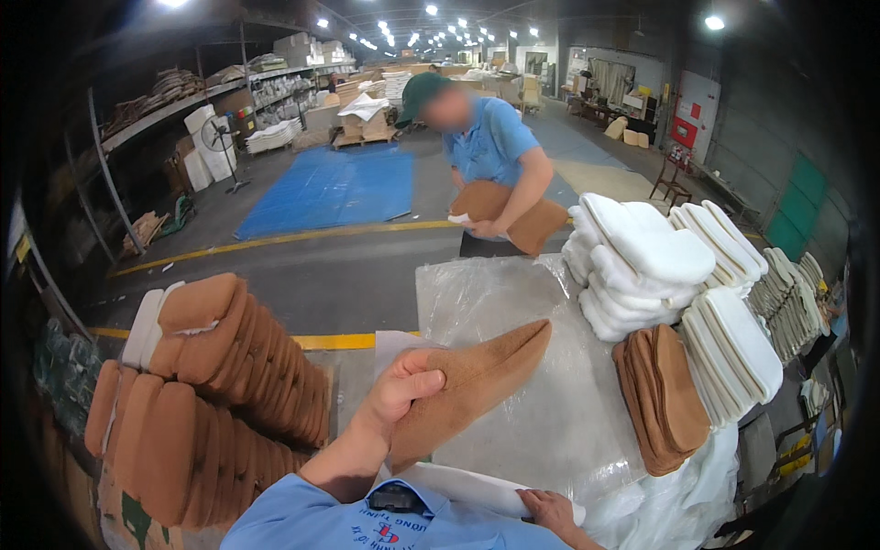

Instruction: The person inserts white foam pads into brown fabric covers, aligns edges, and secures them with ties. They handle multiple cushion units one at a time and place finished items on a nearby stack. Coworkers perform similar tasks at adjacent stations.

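Here, starting at your far left, stacks of brown fleece pieces [229,367] stand on edge in tight rows, a few white ones [144,326] pressed against their back end. They rest on a cardboard box [110,522] at the lower left; you cannot see what is inside it.

Next comes your left hand [399,390], raised over the table. Its fingers are closed around a brown fleece slipper piece [477,380], the thumb lying across the near face, and the pointed end of the piece reaches up and to the right above the table.

Below it, your right hand [547,509] sits low near the bottom edge, resting on a white sheet [467,486] that lies just in front of your chest. The fingers look curled over the sheet's edge, but whether they truly pinch it cannot be told.

The table [513,431] itself is covered with clear plastic film. Further right on it lies a small stack of brown pieces [662,399], touching a pile of white padded pieces [642,261] behind it and rows of flat white soles [733,353] beside it.

Across the table a co-worker in a blue shirt [486,142] holds another brown piece [504,211] in both hands.
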`<state>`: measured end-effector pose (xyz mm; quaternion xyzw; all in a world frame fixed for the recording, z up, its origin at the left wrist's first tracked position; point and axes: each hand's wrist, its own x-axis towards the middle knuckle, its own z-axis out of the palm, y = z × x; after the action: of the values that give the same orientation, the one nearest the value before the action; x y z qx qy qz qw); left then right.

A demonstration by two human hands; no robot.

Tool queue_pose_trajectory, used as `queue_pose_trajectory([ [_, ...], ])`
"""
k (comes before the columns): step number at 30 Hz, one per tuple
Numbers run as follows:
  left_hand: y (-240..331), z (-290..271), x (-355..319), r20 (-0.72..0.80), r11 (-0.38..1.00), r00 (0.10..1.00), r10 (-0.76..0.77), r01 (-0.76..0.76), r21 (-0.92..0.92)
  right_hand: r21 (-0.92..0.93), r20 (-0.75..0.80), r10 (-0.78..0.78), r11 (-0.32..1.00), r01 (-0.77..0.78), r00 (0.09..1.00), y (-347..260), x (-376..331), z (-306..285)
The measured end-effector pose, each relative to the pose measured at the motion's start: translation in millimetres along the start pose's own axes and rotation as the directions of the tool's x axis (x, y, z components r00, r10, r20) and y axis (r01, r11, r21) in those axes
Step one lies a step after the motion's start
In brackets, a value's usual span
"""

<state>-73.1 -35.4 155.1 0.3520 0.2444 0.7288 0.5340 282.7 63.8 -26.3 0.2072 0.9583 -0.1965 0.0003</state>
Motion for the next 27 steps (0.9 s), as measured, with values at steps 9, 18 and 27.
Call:
queue_pose_trajectory([
  [9, -27.3, -3.7, 9.1, 0.003, 0.988, 0.998, -0.056, 0.056, -0.144, 0.027, -0.073, 0.028, 0.999, -0.026, 0.997, -19.2, -3.1, -16.8],
  [18, -24.3, -9.7, 20.6, 0.111, 0.998, 0.993, -0.035, 0.041, -0.054, 0.603, -0.098, 0.386, 0.757, -0.254, 0.917, 33.7, -13.8, -56.9],
  [27, -22.0, -22.9, 10.6, 0.142, 0.995, 0.987, -0.07, 0.079, -0.058, 0.9, 0.222, 0.93, -0.311, -0.307, -0.292, 178.0, -287.3, -71.3],
])
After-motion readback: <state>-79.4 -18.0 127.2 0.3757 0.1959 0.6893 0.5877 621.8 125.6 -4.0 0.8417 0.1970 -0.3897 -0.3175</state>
